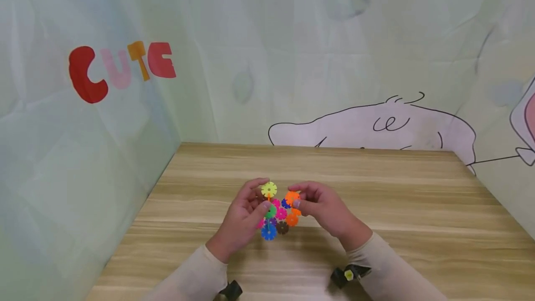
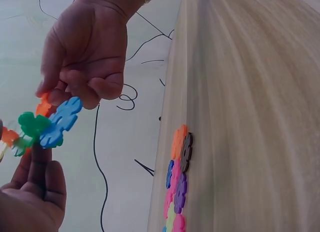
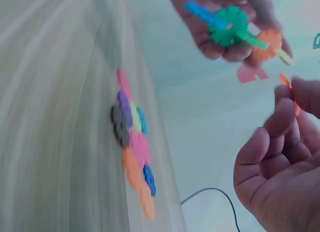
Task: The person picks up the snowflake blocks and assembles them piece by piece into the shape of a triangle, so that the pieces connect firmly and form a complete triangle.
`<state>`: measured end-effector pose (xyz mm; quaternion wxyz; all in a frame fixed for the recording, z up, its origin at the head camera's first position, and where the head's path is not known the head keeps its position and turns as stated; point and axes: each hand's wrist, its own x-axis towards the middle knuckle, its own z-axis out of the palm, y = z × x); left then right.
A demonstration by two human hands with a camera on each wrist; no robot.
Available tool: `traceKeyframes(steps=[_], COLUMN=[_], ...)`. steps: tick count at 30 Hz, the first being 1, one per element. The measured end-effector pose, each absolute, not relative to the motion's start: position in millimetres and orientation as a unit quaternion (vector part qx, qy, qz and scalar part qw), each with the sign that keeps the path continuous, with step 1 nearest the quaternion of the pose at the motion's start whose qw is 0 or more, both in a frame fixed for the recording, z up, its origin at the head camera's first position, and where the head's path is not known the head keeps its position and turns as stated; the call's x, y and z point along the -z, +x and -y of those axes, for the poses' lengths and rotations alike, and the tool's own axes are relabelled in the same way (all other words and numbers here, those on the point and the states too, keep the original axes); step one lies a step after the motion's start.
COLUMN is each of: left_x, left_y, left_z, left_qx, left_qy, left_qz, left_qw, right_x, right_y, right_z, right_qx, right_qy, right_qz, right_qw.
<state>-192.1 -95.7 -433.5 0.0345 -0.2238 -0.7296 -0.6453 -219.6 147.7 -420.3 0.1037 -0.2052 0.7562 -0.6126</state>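
Observation:
Above the table, my left hand [image 1: 239, 219] holds a chain of interlocked notched plastic discs. A yellow disc [image 1: 269, 189] tops it in the head view, and a blue disc [image 1: 269, 232] forms the lower end. Between them are green discs [image 3: 231, 26] and an orange disc [image 3: 268, 44], seen in the right wrist view. My right hand [image 1: 328, 206] pinches a separate orange disc [image 1: 292, 198] between thumb and fingers, a short gap to the right of the chain. Loose discs lie on the table behind the hands, among them a brown disc [image 1: 282, 228] and a pink disc [image 1: 281, 213].
The wood-grain table [image 1: 376, 189] ends at a printed backdrop [image 1: 251, 59] behind and on the left. Dark wrist cameras are strapped at both sleeves, one showing by the right sleeve [image 1: 388, 264]. The loose discs, including a purple disc [image 2: 180, 193], lie flat in a cluster.

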Motion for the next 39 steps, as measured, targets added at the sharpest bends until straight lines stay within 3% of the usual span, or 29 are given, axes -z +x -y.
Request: traceKeyframes(steps=[16, 39], left_x=[433, 432], left_y=[-190, -189], left_z=[95, 95], left_qx=[0.624, 0.612], left_qy=[-0.258, -0.272], left_qz=[0.738, 0.742], left_qw=[-0.016, 0.035], right_x=[414, 411], right_y=[-213, -211], right_z=[-144, -143], right_qx=[0.678, 0.669], right_qy=[-0.182, -0.198], right_qz=[-0.702, -0.703], right_qw=[0.123, 0.140])
